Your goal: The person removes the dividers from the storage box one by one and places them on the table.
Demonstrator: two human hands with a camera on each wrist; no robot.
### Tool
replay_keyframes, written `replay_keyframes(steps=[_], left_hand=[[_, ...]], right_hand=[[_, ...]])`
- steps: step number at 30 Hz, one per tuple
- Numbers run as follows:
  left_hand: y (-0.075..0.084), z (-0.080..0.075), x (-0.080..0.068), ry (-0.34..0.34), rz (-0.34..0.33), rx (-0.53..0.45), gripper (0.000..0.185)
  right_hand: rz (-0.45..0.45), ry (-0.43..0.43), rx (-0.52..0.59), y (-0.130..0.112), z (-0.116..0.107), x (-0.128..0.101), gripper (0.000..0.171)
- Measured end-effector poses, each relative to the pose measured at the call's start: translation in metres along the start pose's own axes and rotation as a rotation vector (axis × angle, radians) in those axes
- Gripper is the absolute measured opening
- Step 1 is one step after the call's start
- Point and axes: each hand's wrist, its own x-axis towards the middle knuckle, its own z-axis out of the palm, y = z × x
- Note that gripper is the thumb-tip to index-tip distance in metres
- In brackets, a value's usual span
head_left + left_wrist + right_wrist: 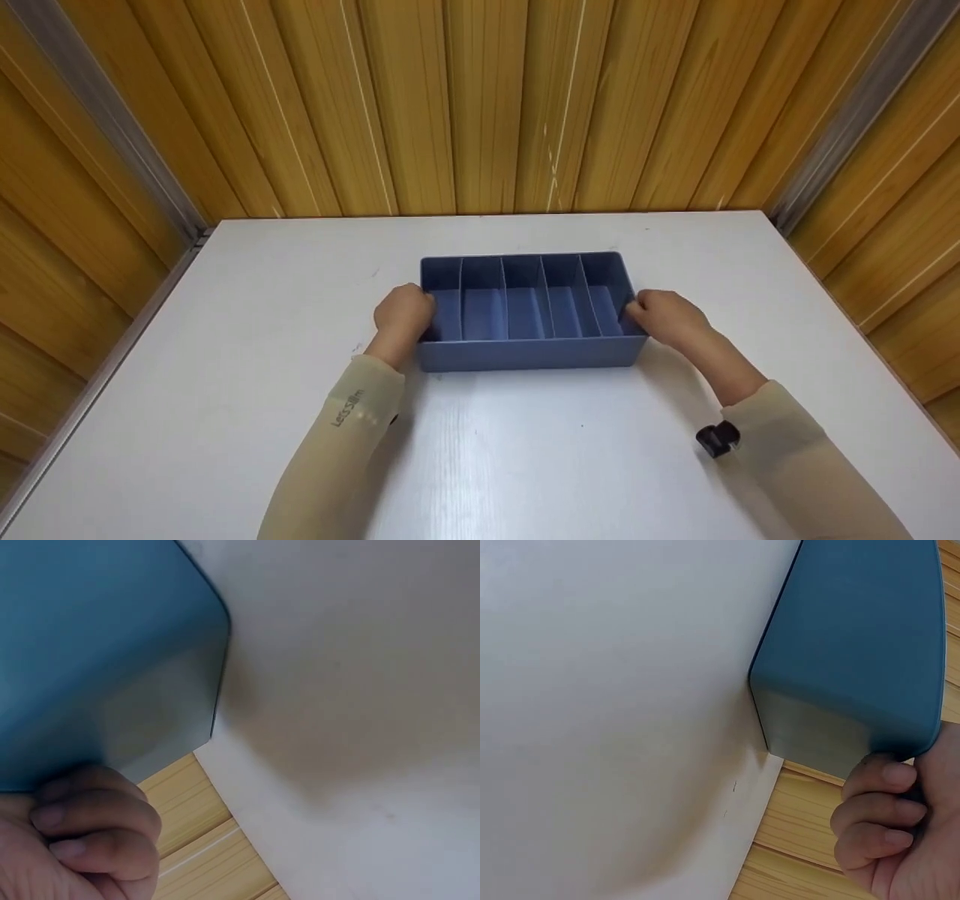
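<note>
A blue-grey divided organizer tray (pixel 529 355) with several compartments in a row is held between my two hands over the white table. My left hand (pixel 403 313) grips its left end wall at the rim, fingers curled. At the opposite end my right hand (pixel 670 318) pinches the right wall. No items show inside the compartments. The left wrist view has the tray's outer side (pixel 112 637) above the curled left hand (pixel 90 840). In the right wrist view the tray's end (pixel 847 630) appears over the right hand (pixel 900 832). Whether the tray's base touches the table cannot be told.
The white table (pixel 225 375) spreads around the tray on all sides. Wood-patterned panels (pixel 480 105) rise behind its back edge and at both sides, with grey metal posts (pixel 112 112) in the corners. A small black clip (pixel 718 439) sits by the right sleeve.
</note>
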Motion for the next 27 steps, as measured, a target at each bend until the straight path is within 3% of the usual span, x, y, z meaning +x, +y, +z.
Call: replay_keyframes(steps=[7,18,27], left_hand=[[0.004,-0.001,0.0,-0.027,-0.027,0.051,0.036],[0.004,0.003,0.001,-0.027,-0.052,0.031,0.04],[0.001,0.006,0.0,0.002,-0.042,-0.011,0.042]], right_hand=[[-0.002,0.083,-0.005,-0.02,-0.012,-0.002,0.025],[-0.044,-0.07,-0.059,-0.054,0.002,0.013,0.036],[-0.034,-0.067,-0.128,-0.059,0.015,0.02,0.033]])
